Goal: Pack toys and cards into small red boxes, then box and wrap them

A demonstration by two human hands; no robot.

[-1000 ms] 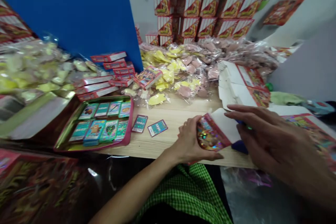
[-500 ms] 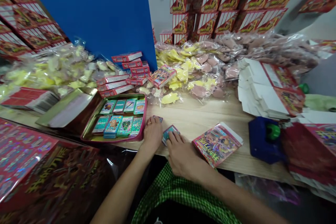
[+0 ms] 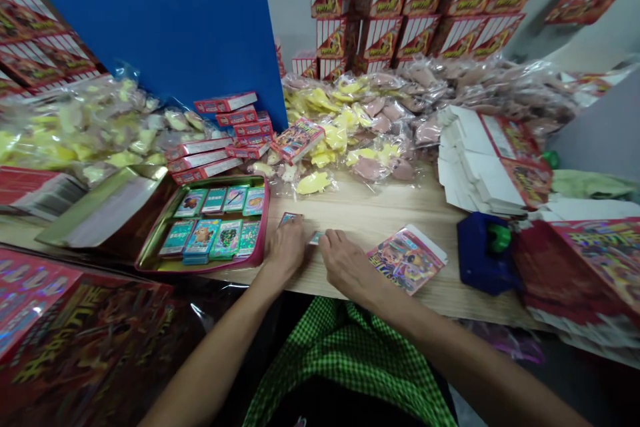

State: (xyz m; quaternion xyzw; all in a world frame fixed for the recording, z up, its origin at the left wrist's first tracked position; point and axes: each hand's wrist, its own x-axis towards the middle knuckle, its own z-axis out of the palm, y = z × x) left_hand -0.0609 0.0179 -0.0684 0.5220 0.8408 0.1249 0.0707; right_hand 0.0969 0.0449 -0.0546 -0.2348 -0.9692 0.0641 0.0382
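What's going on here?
A person sits at a wooden table with both bare hands on it. The left hand rests on a small card, and the fingertips of the right hand are at a second card. To the left lies an open tin tray of cards; to the right, a printed red packet.

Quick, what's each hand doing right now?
Left hand: open, palm down, fingers on a small card, not gripping.
Right hand: open, palm down, fingertips by another small card, holding nothing.
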